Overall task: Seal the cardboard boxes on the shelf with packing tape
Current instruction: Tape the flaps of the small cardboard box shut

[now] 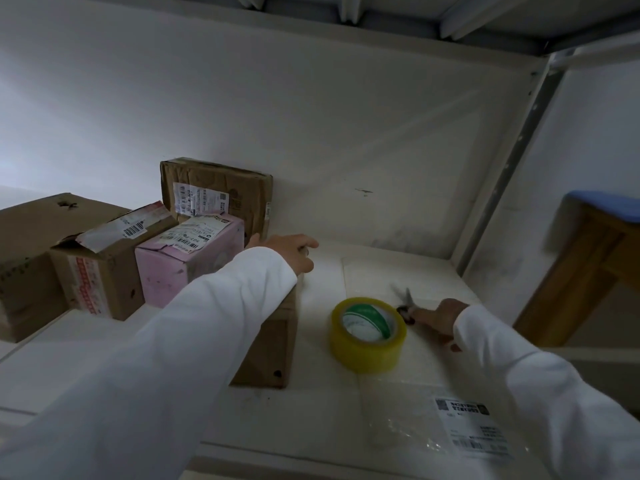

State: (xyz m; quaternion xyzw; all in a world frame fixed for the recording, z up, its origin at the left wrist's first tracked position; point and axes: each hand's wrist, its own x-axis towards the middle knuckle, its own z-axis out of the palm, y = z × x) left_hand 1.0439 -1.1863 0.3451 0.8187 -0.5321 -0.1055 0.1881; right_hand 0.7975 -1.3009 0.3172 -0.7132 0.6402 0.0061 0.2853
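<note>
While the left hand (292, 252) rests loosely on a brown box (273, 344), sealing hasn't begun.
Right hand (441, 318) grips scissors (405, 303) at the yellow tape roll's (367, 334) two o'clock; next, pick up tape.

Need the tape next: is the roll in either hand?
No: the tape roll lies flat on the shelf, between the left hand and right hand.
</note>
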